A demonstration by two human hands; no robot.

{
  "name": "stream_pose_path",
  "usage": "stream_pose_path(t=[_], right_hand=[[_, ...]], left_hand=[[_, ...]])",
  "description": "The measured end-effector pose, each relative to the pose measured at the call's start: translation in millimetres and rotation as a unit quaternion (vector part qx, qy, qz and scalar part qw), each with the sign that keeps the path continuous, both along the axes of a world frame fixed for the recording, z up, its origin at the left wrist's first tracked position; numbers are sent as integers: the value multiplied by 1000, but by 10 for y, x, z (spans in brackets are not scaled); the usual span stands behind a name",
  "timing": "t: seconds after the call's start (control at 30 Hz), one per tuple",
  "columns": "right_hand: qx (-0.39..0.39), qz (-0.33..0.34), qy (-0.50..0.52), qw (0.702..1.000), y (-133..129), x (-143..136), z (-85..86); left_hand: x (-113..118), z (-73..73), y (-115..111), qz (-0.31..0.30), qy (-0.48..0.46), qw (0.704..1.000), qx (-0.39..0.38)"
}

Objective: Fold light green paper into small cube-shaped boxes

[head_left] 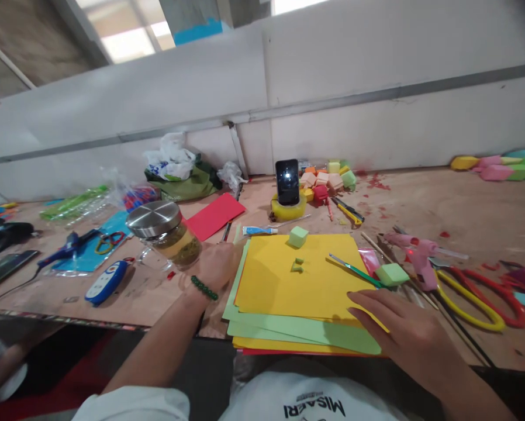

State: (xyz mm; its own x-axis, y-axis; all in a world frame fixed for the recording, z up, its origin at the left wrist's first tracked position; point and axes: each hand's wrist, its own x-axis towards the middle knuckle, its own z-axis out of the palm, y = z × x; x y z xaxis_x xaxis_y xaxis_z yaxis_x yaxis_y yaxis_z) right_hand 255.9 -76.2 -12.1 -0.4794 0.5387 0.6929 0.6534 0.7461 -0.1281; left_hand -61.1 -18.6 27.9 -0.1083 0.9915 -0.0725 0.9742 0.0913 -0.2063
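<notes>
My left hand (218, 268), with a dark green bead bracelet (204, 287) at the wrist, is right against a glass mug (179, 245) with a metal lid and greenish contents. Its fingers are largely hidden, so whether it grips the mug does not show. Over the right edge of a stack of yellow and green sheets (284, 292) hovers or rests my right hand (409, 327), fingers stretched out and holding nothing. On the top sheet are a pale green paper cube (298, 237), small folded green scraps (297, 266) and green-handled tweezers (354, 269).
Right of the stack lie another green cube (392, 274), a pink glue gun (415, 248) and yellow and red scissors (468, 301). Behind stand a phone (287, 181) on a tape roll (289, 207) and several paper cubes (328, 178). A blue remote-like device (107, 283) lies left.
</notes>
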Motion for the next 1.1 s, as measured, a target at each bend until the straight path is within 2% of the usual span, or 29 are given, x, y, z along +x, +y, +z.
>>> stream_pose_path(t=[0.03, 0.1, 0.17, 0.23, 0.27, 0.3, 0.43, 0.6, 0.7, 0.9, 1.0, 1.1], right_hand=[[8, 0, 12, 1000, -25, -15, 18], [39, -14, 39, 998, -84, -68, 41], [77, -36, 44, 995, -134, -140, 33], [75, -29, 5, 997, -151, -207, -6], [57, -19, -30, 998, -146, -232, -34], [36, -7, -57, 998, -135, -247, -66], [-30, 28, -85, 995, -77, -229, -188], [-145, 54, -61, 986, -69, -158, -263], [-191, 58, -17, 980, -76, -122, -267], [-273, -23, 57, 960, -38, -94, -289], [-293, -73, 65, 951, 2, -117, -330], [-274, -114, 61, 953, 36, -141, -366]], left_hand=[[27, 40, -92, -15, 4, 999, 52], [147, 69, -322, -89, -8, 982, 166], [347, 15, -560, -230, -43, 943, 236], [577, -104, -739, -374, -70, 891, 248], [680, -173, -793, -414, -71, 875, 240], [766, -240, -823, -421, -67, 877, 220], [880, -414, -793, -438, -65, 886, 139], [705, -470, -724, -425, -152, 886, 104], [582, -504, -695, -383, -228, 889, 108], [442, -552, -576, -281, -354, 890, 65], [435, -571, -514, -219, -355, 907, 52], [457, -587, -473, -194, -342, 918, 56]])
